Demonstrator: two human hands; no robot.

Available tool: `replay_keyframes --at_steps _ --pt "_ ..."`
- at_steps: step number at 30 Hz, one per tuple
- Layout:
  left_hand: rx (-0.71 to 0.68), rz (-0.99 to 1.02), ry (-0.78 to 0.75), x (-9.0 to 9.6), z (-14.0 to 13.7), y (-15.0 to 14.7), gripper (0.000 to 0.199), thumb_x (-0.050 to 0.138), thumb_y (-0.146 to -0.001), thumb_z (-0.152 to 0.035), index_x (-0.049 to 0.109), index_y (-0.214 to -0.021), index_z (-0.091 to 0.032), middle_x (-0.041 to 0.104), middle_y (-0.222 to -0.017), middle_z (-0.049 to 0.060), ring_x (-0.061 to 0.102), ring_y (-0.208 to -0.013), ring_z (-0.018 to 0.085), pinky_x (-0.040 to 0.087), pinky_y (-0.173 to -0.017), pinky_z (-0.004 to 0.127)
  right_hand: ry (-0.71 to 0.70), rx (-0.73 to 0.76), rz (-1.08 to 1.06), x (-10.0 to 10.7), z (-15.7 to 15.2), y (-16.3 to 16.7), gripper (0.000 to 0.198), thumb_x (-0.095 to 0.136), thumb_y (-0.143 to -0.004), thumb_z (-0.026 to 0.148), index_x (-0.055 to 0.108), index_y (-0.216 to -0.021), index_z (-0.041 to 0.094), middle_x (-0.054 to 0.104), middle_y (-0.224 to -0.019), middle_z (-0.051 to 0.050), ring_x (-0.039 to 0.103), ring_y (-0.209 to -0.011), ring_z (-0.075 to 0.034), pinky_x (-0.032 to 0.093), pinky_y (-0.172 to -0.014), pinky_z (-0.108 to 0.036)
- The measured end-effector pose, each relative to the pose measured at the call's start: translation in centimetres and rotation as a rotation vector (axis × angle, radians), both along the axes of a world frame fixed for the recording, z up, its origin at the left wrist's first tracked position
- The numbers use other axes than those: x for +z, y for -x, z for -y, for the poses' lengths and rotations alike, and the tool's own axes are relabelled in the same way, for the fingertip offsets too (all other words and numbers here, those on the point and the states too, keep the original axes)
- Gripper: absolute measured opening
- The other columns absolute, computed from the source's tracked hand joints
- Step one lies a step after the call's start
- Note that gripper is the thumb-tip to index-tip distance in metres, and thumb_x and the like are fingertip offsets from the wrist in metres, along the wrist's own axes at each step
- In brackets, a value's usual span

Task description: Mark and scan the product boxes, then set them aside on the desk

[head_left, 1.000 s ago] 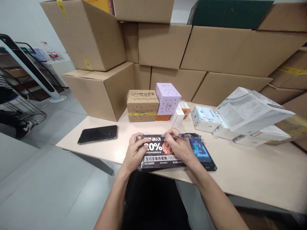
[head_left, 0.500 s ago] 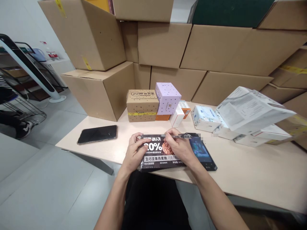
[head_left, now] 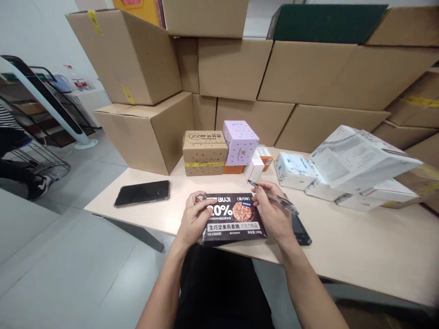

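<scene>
The black snack box (head_left: 235,219) lies printed face up at the near edge of the table (head_left: 360,246), its near-left corner seeming to reach past that edge; the left hand (head_left: 192,217) is half curled over the box's left edge, thumb and fingers gripping it; the right hand (head_left: 270,212) is at the box's right edge, fingers closed around a pen (head_left: 285,204) whose tip points beyond the box's far edge; whether that hand touches the box, I cannot tell.

Right of the box, a dark device (head_left: 302,230) sits partly under the right wrist; left of the box, well apart, lies a phone (head_left: 142,193); tabletop shows between phone and box, as well as in a strip beyond the box, up to a brown box (head_left: 205,155), a purple box (head_left: 241,144) and a white carton (head_left: 254,168); a wider stretch shows right of the box, past the device.
</scene>
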State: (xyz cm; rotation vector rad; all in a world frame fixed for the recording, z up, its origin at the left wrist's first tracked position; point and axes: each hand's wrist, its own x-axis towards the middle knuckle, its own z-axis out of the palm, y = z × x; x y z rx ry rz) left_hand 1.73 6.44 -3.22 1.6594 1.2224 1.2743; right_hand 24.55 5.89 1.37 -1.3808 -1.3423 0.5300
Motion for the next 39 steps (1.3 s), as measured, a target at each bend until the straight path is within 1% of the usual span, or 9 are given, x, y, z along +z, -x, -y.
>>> replay_keyframes --at_steps 5,9,13,17,21,25,28,31,39 --pt "0.028 0.034 -0.01 -0.3 -0.1 0.0 0.025 0.06 -0.085 -0.025 0.077 -0.104 -0.026 0.052 -0.125 0.009 0.051 -0.121 0.026 0.038 -0.109 0.045 -0.096 0.041 0.672 -0.9 1.6 -3.9 0.035 0.048 -0.095 0.021 0.06 -0.127 0.016 0.065 -0.125 -0.012 0.058 -0.109 -0.026 0.048 -0.093 -0.039" --pt "0.05 0.054 -0.012 -0.5 -0.1 0.1 0.026 0.062 -0.084 -0.025 0.075 -0.107 -0.025 0.055 -0.124 0.008 0.05 -0.126 0.026 0.037 -0.112 0.045 0.039 0.034 1.18 -1.6 2.1 -4.7 0.055 0.044 -0.083 0.0 0.055 -0.136 0.015 0.061 -0.133 -0.012 0.049 -0.11 -0.03 0.045 -0.086 -0.041" --pt "0.066 0.058 -0.017 -0.6 -0.1 0.1 0.026 0.063 -0.084 -0.025 0.075 -0.106 -0.025 0.057 -0.125 0.008 0.052 -0.126 0.026 0.038 -0.112 0.046 0.101 0.059 1.382 -2.0 1.8 -3.4 0.057 0.048 -0.08 0.0 0.058 -0.133 0.019 0.064 -0.127 -0.01 0.045 -0.113 -0.034 0.042 -0.079 -0.041" --pt "0.071 0.062 -0.022 -0.6 -0.1 0.0 0.026 0.063 -0.083 -0.026 0.075 -0.106 -0.025 0.059 -0.124 0.009 0.053 -0.125 0.026 0.039 -0.111 0.046 0.132 0.12 1.377 -2.5 1.2 -2.8 0.051 0.05 -0.08 0.0 0.064 -0.124 0.021 0.066 -0.122 -0.011 0.046 -0.114 -0.035 0.041 -0.08 -0.041" --pt "0.098 0.066 -0.015 -0.5 -0.3 -0.1 0.026 0.064 -0.084 -0.027 0.075 -0.107 -0.025 0.059 -0.126 0.009 0.053 -0.126 0.027 0.041 -0.109 0.044 0.083 0.1 1.274 -2.9 1.2 -4.1 0.055 0.045 -0.088 0.006 0.054 -0.139 0.026 0.065 -0.128 -0.008 0.047 -0.114 -0.034 0.042 -0.08 -0.041" --pt "0.141 0.087 0.011 -0.6 -0.3 -0.2 0.028 0.066 -0.083 -0.03 0.074 -0.109 -0.024 0.059 -0.131 0.01 0.056 -0.124 0.027 0.045 -0.105 0.043 0.061 -0.137 1.067 -3.8 3.1 -6.3 0.047 0.042 -0.099 0.031 0.047 -0.145 0.019 0.059 -0.136 -0.013 0.05 -0.114 -0.032 0.043 -0.095 -0.047" --pt "0.154 0.104 0.026 -0.7 -0.3 -0.3 0.029 0.066 -0.083 -0.033 0.073 -0.11 -0.024 0.059 -0.133 0.01 0.057 -0.122 0.027 0.047 -0.101 0.041 0.186 -0.343 0.968 -5.4 5.7 -7.6 0.071 0.045 -0.094 0.059 0.041 -0.148 0.012 0.05 -0.14 -0.025 0.049 -0.12 -0.039 0.043 -0.095 -0.054" --pt "0.16 0.108 0.028 -0.9 -0.3 -0.3 0.029 0.067 -0.083 -0.034 0.073 -0.11 -0.024 0.059 -0.135 0.01 0.057 -0.123 0.027 0.048 -0.099 0.041 0.294 -0.412 0.912 -7.2 7.9 -7.9 0.089 0.044 -0.087 0.071 0.035 -0.151 0.01 0.045 -0.14 -0.03 0.047 -0.124 -0.044 0.044 -0.094 -0.058" --pt "0.164 0.086 -0.022 -0.6 -0.4 -0.2 0.028 0.064 -0.086 -0.036 0.074 -0.107 -0.022 0.062 -0.131 0.01 0.057 -0.126 0.026 0.044 -0.108 0.042 0.325 -0.456 0.853 -7.6 7.0 -6.0 0.079 0.049 -0.089 0.058 0.037 -0.15 0.01 0.053 -0.128 -0.028 0.052 -0.113 -0.042 0.044 -0.092 -0.058"
